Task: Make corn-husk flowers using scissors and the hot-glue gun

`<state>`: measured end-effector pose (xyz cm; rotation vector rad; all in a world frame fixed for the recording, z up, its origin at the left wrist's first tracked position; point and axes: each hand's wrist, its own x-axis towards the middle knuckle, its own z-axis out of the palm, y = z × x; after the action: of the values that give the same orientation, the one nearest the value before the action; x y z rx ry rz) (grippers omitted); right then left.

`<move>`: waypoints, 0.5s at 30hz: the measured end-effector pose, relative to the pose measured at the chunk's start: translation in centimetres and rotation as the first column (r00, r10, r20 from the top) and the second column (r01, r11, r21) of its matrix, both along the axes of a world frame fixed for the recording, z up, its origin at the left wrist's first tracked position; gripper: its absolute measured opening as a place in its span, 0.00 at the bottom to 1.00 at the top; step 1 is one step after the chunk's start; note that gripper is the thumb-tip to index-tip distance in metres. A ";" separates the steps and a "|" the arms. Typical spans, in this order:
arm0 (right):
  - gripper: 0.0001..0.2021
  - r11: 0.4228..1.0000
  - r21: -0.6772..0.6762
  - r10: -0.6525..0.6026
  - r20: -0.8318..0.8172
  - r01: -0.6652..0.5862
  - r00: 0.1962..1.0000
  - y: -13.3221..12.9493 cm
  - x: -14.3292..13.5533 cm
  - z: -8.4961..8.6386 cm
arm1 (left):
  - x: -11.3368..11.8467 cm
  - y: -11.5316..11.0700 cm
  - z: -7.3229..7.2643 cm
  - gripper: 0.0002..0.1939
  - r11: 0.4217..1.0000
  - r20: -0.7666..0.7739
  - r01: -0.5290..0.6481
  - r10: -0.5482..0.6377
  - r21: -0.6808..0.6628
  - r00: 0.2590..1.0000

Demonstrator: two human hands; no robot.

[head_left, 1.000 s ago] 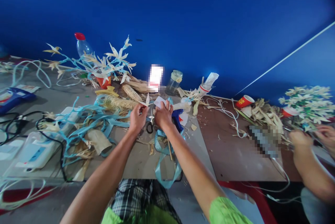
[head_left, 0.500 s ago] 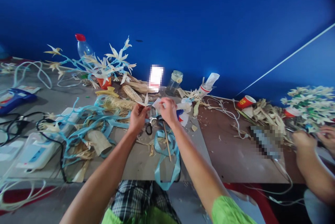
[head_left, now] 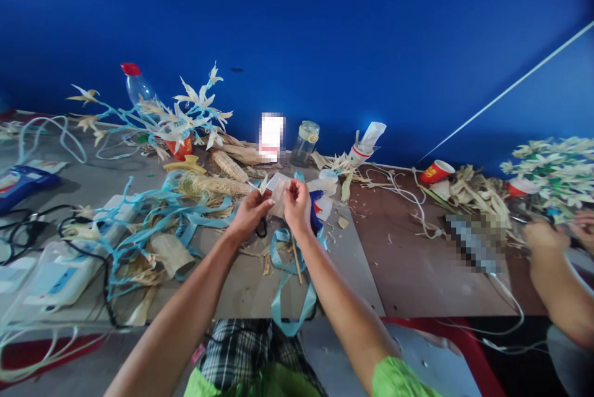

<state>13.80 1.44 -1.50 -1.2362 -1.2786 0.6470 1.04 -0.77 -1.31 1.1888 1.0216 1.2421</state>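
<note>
My left hand [head_left: 251, 211] is closed, thumb against fingers, on a small pale husk flower [head_left: 263, 185] that pokes up above the fingertips. My right hand [head_left: 297, 202] pinches a thin, pale, see-through sheet [head_left: 279, 194], which spans the gap between both hands. Whether that sheet is husk or plastic I cannot tell. A black scissor handle [head_left: 261, 228] shows below my left hand, the rest hidden. Under my right wrist lie a wooden stick [head_left: 296, 258] and a loop of light blue ribbon [head_left: 280, 304]. A blue object [head_left: 316, 216] is partly covered behind the wrist.
Husk flowers on blue stems [head_left: 199, 100] stand in a red cup [head_left: 179, 148] at left. Corn cobs [head_left: 228, 165], a glass jar [head_left: 304, 145] and a tipped red cup [head_left: 437, 171] line the back. Cables and a power strip [head_left: 69, 273] lie left. Another person's hands [head_left: 545, 236] work at right.
My hands have come closer together. The pale sheet, formerly mostly hidden at my right fingers, now stretches between them. The whole view has shifted slightly.
</note>
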 end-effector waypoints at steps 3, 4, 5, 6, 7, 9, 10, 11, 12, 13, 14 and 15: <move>0.15 0.999 -0.034 0.025 -0.077 -0.028 0.997 -0.1 -0.2 0.1 | 0.1 0.2 -0.4 0.18 1.000 -0.085 -0.013 0.015 0.020 0.996; 0.15 0.998 -0.051 0.037 -0.120 -0.043 0.992 -0.1 -0.3 0.1 | 0.1 0.3 -0.6 0.19 0.999 -0.121 -0.036 0.039 0.031 0.992; 0.14 0.995 -0.072 0.049 -0.165 -0.062 0.985 -0.1 -0.4 0.2 | 0.1 0.4 -0.7 0.19 0.997 -0.154 -0.057 0.063 0.042 0.986; 0.13 0.992 -0.094 0.060 -0.207 -0.081 0.976 -0.2 -0.4 0.3 | 0.1 0.4 -0.8 0.19 0.996 -0.177 -0.067 0.075 0.053 0.981; 0.13 0.988 -0.112 0.073 -0.244 -0.103 0.967 -0.2 -0.5 0.3 | 0.2 0.4 -0.9 0.18 0.996 -0.191 -0.063 0.074 0.062 0.979; 0.11 0.981 -0.128 0.100 -0.301 -0.144 0.948 -0.4 -0.5 0.4 | 0.2 0.4 -0.9 0.16 0.997 -0.194 -0.027 0.041 0.073 0.980; 0.11 0.978 -0.133 0.111 -0.321 -0.161 0.940 -0.5 -0.5 0.4 | 0.2 0.4 -0.9 0.15 0.997 -0.192 -0.011 0.025 0.074 0.981; 0.11 0.975 -0.139 0.118 -0.337 -0.174 0.934 -0.6 -0.6 0.5 | 0.2 0.4 -0.9 0.15 0.997 -0.192 -0.003 0.017 0.073 0.981; 0.10 0.970 -0.151 0.128 -0.351 -0.190 0.928 -0.8 -0.6 0.6 | 0.2 0.4 -0.8 0.15 0.997 -0.195 -0.004 0.018 0.072 0.981; 0.10 0.963 -0.168 0.140 -0.364 -0.212 0.921 -0.9 -0.6 0.6 | 0.2 0.4 -0.8 0.15 0.997 -0.196 -0.012 0.026 0.075 0.980; 0.10 0.953 -0.187 0.153 -0.377 -0.237 0.914 -1.0 -0.7 0.7 | 0.1 0.4 -0.8 0.16 0.997 -0.197 -0.016 0.032 0.081 0.980; 0.11 0.943 -0.204 0.166 -0.391 -0.261 0.905 -1.1 -0.8 0.8 | 0.1 0.4 -0.9 0.18 0.996 -0.197 -0.017 0.034 0.086 0.980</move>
<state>13.04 0.29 -0.72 -1.1133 -1.0424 1.1773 1.13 -0.38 -2.17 1.3900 1.1426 1.2145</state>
